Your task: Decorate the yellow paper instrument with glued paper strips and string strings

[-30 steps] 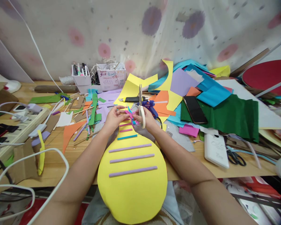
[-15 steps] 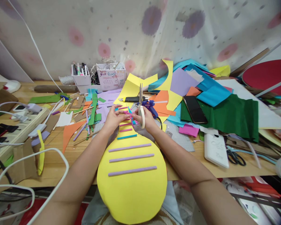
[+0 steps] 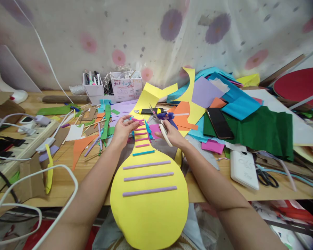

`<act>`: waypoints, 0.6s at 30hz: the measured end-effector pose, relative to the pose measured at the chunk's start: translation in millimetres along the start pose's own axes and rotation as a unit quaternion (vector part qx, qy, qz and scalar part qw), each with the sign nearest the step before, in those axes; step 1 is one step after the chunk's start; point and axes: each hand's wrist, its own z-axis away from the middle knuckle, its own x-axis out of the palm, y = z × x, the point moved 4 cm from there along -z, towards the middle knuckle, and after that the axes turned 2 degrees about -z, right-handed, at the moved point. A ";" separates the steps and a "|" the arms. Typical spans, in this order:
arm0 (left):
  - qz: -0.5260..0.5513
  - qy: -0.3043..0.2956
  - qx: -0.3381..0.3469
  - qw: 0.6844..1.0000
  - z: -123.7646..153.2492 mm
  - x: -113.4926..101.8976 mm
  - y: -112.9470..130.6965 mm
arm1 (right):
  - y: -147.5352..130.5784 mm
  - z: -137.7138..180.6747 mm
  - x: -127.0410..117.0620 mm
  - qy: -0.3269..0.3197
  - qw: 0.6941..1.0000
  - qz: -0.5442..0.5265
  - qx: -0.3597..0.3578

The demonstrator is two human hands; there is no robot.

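A yellow cutout with a round body and a narrow neck rests over the table's front edge, pointing away from me. Lilac strips cross its body, and a blue strip and several pink strips lie across the neck. Near the top of the neck, my left hand pinches small pink strips. Scissors with white handles are in my right hand, just right of the neck, blades pointing up and to the left.
A blue glue gun and a yellow-black cutter lie beyond my hands. Coloured sheets, a phone, a white power bank and black scissors are at right. Paper scraps, a power strip and white cable are at left.
My hands have moved apart. The left keeps the pink strips by the neck, while the right has drawn back to the right with the scissors, whose blades now tilt left.
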 end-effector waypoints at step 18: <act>-0.028 0.011 0.060 0.998 -1.2 -2.5 4.2 | -7.9 12.8 -6.9 -0.091 0.978 0.184 -0.024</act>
